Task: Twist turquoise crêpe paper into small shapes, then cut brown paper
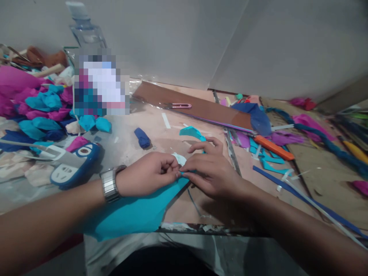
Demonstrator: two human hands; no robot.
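The large turquoise crepe-like sheet (138,214) hangs over the table edge, its corner pinched between the fingertips of the left hand (149,173) and right hand (214,172). No writing is legible anywhere.

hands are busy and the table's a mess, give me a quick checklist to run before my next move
1. Both left hand and right hand at the turquoise sheet: ok, fingertips meet at its upper end.
2. Sheet fully on the table: not ok, its lower part reaches past the front edge.
3. Orange cutter away from the fingers: ok, it lies off to the right.
4. Its blade drawn in: cannot tell.
5. Space beyond the fingers free of scraps: not ok, a turquoise scrap lies there.
6. Bottle cap on: ok.
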